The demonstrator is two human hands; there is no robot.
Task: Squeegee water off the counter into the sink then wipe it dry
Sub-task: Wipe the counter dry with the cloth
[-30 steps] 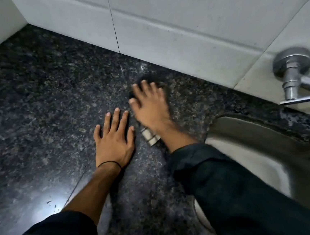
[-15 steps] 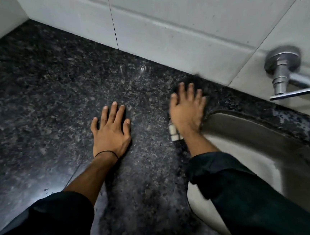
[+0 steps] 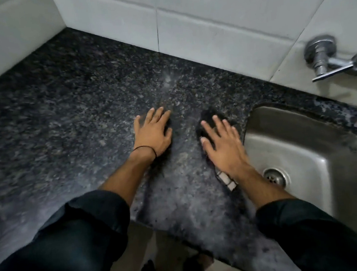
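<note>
Black cloth [image 3: 208,115] with pale tag [image 3: 226,179], flat under right hand [image 3: 223,147]

One head-worn camera looks steeply down and forward from close above the granite bench [image 3: 75,122]; tiled wall [image 3: 216,13] fills the upper frame, steel sink [image 3: 316,145] the right.
</note>
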